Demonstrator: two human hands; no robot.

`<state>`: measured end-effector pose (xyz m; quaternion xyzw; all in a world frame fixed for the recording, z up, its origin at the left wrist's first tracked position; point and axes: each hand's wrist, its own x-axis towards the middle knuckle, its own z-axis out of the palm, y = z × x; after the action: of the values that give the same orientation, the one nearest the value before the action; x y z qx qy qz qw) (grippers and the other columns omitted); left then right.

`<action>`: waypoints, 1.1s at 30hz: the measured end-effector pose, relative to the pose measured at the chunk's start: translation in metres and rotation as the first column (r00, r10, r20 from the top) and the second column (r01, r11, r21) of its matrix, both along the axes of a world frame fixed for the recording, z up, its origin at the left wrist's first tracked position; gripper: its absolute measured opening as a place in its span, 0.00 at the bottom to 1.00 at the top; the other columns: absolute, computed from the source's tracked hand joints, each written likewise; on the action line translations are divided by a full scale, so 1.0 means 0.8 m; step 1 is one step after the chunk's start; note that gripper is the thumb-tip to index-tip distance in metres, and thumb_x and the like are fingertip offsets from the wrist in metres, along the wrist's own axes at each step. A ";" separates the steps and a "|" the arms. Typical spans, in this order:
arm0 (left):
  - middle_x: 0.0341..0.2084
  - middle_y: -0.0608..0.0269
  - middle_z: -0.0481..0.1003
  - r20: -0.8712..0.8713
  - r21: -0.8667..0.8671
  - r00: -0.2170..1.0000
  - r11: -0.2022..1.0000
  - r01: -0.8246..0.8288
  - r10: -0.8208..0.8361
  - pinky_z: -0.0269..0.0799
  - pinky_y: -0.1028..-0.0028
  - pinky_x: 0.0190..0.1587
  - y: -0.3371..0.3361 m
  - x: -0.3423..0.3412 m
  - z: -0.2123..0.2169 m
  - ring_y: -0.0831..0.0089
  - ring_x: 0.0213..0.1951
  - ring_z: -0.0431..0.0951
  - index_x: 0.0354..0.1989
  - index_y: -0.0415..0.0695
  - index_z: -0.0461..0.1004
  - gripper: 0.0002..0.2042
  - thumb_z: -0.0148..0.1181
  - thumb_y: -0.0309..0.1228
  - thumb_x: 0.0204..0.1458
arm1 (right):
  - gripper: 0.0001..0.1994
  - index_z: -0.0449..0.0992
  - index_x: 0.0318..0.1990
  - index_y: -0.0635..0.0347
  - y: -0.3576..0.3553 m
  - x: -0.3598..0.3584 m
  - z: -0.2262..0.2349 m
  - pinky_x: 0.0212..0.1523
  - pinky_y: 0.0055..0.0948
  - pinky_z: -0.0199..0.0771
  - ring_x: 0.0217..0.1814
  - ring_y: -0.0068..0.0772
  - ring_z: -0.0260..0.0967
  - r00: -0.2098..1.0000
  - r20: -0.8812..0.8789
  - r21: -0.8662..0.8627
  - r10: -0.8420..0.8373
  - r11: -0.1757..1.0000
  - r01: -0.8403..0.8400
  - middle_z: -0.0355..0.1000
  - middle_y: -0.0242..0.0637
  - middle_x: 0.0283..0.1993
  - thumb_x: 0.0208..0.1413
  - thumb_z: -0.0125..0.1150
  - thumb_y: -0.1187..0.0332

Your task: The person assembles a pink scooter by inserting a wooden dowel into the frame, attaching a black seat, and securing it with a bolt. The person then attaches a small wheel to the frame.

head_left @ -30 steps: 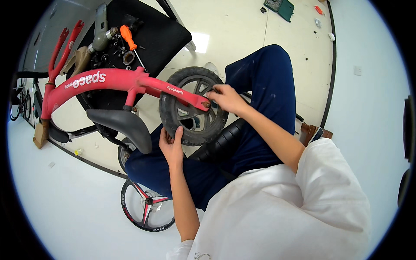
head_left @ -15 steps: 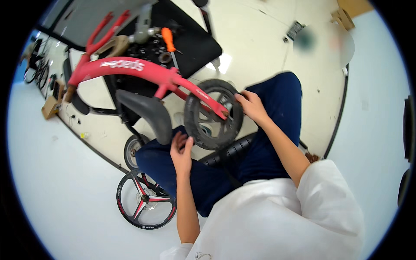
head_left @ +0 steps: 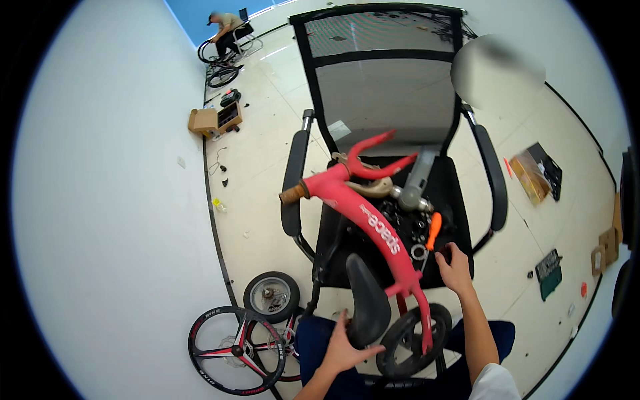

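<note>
A red balance bike frame [head_left: 373, 223] with a black saddle [head_left: 367, 303] leans across a black office chair, its bare fork toward the backrest. Its black wheel [head_left: 400, 347] rests by my legs. My left hand [head_left: 343, 350] is spread beside the saddle's lower end, near the wheel; whether it touches the saddle is unclear. Over the chair seat, my right hand [head_left: 457, 270] has thumb and fingers curled but apart, close to an orange-handled screwdriver [head_left: 435, 230]. Around that lie a metal ring [head_left: 418, 252], small dark parts and a grey metal tool [head_left: 417, 183].
Spoked wheels [head_left: 237, 350] and a small grey-hubbed wheel [head_left: 271, 297] lie at left. Chair armrests [head_left: 490, 177] flank the seat. An open cardboard box [head_left: 217, 120] stands by the left wall. A green tool case [head_left: 550, 283] lies right. A person [head_left: 227, 33] sits far back.
The view has swung up toward the chair. My right hand has left the wheel and reached over the chair seat. The bike now sits lower in view, and my left hand has spread.
</note>
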<state>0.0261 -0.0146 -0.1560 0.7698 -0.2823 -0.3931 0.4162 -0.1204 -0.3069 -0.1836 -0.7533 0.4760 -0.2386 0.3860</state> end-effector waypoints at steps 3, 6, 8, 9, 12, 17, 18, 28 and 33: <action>0.54 0.37 0.66 0.115 0.010 0.990 0.997 0.083 -0.083 0.66 0.60 0.59 -0.029 0.008 -0.009 0.48 0.57 0.70 0.65 0.29 0.50 0.58 0.79 0.48 0.30 | 0.14 0.70 0.43 0.69 -0.036 0.036 -0.014 0.43 0.42 0.71 0.40 0.57 0.73 1.000 -0.001 -0.123 -0.007 0.992 0.007 0.74 0.55 0.37 0.54 0.59 0.68; 0.54 0.37 0.66 0.152 -0.068 0.986 0.995 0.078 -0.067 0.64 0.59 0.61 -0.032 0.005 -0.013 0.47 0.57 0.69 0.65 0.29 0.50 0.57 0.79 0.48 0.31 | 0.16 0.69 0.48 0.70 -0.059 0.050 -0.013 0.41 0.37 0.72 0.37 0.51 0.72 1.000 -0.001 -0.098 -0.002 0.995 0.001 0.72 0.51 0.37 0.54 0.59 0.71; 0.51 0.42 0.69 0.150 -0.177 0.989 0.984 0.011 0.016 0.67 0.58 0.55 -0.057 0.011 0.028 0.49 0.53 0.72 0.60 0.34 0.60 0.45 0.78 0.42 0.34 | 0.18 0.68 0.51 0.70 -0.063 0.056 -0.011 0.43 0.38 0.71 0.40 0.51 0.71 0.997 -0.072 -0.062 0.018 0.998 -0.023 0.70 0.52 0.43 0.53 0.58 0.72; 0.50 0.45 0.71 0.136 -0.230 0.989 0.973 -0.022 0.054 0.69 0.57 0.52 -0.071 0.011 0.058 0.50 0.51 0.73 0.57 0.37 0.66 0.39 0.78 0.39 0.36 | 0.19 0.68 0.51 0.69 -0.063 0.058 0.007 0.46 0.39 0.71 0.44 0.52 0.70 0.989 -0.142 -0.007 0.040 0.999 -0.042 0.69 0.53 0.45 0.52 0.58 0.73; 0.59 0.41 0.64 -0.013 -0.099 1.000 0.995 -0.018 0.017 0.59 0.56 0.62 -0.042 -0.002 0.002 0.47 0.62 0.63 0.64 0.35 0.56 0.55 0.82 0.41 0.24 | 0.21 0.67 0.52 0.69 -0.054 0.046 0.006 0.61 0.43 0.61 0.59 0.57 0.61 0.981 -0.180 -0.112 0.067 0.990 -0.088 0.64 0.55 0.54 0.50 0.58 0.73; 0.58 0.36 0.64 -0.097 0.119 0.995 0.993 0.009 0.002 0.63 0.60 0.62 -0.028 -0.003 0.002 0.47 0.60 0.67 0.65 0.31 0.51 0.57 0.78 0.50 0.29 | 0.19 0.70 0.50 0.67 0.025 0.011 0.014 0.59 0.45 0.63 0.56 0.58 0.63 0.968 -0.250 0.076 0.020 0.997 -0.001 0.67 0.56 0.52 0.49 0.60 0.70; 0.58 0.34 0.63 -0.168 0.186 0.986 0.982 0.031 0.001 0.63 0.61 0.62 -0.028 0.006 -0.006 0.47 0.61 0.66 0.66 0.28 0.48 0.61 0.77 0.55 0.29 | 0.17 0.72 0.46 0.66 0.046 0.007 0.025 0.49 0.41 0.71 0.48 0.51 0.71 0.960 -0.269 0.125 0.074 0.991 -0.041 0.71 0.51 0.45 0.51 0.61 0.68; 0.62 0.34 0.60 -0.337 0.492 0.938 0.833 0.253 -0.085 0.61 0.63 0.64 -0.033 0.066 -0.013 0.49 0.63 0.64 0.68 0.28 0.48 0.68 0.72 0.67 0.24 | 0.26 0.74 0.48 0.70 0.094 0.023 0.034 0.50 0.37 0.72 0.50 0.50 0.73 0.931 -0.366 0.462 0.015 0.871 0.168 0.73 0.53 0.48 0.48 0.66 0.56; 0.61 0.33 0.61 -0.394 0.480 0.918 0.845 0.238 -0.035 0.61 0.64 0.64 -0.065 0.083 -0.014 0.49 0.63 0.64 0.68 0.28 0.48 0.69 0.70 0.70 0.23 | 0.27 0.75 0.47 0.70 0.095 -0.010 -0.020 0.51 0.36 0.72 0.50 0.47 0.75 0.807 -0.582 0.561 0.099 0.767 0.311 0.76 0.53 0.45 0.44 0.68 0.55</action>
<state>0.0924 -0.0669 -0.1670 0.7424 -0.1372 -0.6214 0.2095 -0.1281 -0.2311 -0.1996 -0.5845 0.6660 0.1546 0.4368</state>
